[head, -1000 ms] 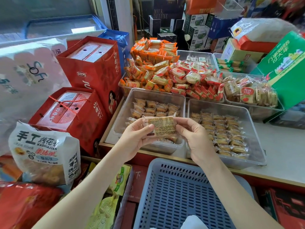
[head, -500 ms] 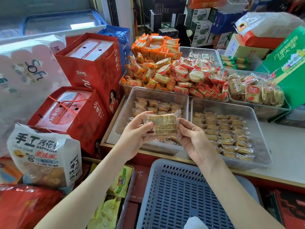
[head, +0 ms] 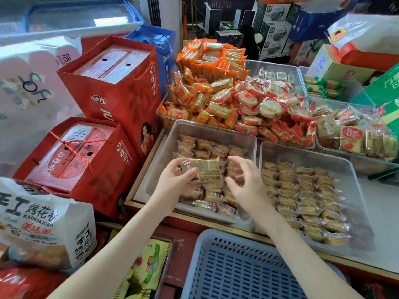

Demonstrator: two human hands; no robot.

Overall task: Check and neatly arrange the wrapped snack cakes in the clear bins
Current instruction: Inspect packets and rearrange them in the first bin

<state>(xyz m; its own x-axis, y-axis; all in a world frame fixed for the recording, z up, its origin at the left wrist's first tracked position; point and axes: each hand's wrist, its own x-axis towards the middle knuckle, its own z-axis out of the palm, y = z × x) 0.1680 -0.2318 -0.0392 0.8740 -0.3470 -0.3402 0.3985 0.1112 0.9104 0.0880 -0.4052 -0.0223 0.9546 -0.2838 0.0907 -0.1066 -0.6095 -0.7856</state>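
My left hand holds a wrapped snack cake, label side up, over the near left clear bin. That bin holds rows of small wrapped cakes. My right hand hovers just right of the held cake with fingers loosely curled, apart from the wrapper, over the cakes in the bin. The near right clear bin holds several neat rows of the same cakes.
Piled orange snack packs and red-wrapped packs fill bins behind. Red gift bags stand to the left, a white bag lower left. A blue perforated basket sits below the counter edge.
My right hand has let go of the cake's right end and sits slightly apart. Both hands and the cake have moved forward, lower over the left bin.
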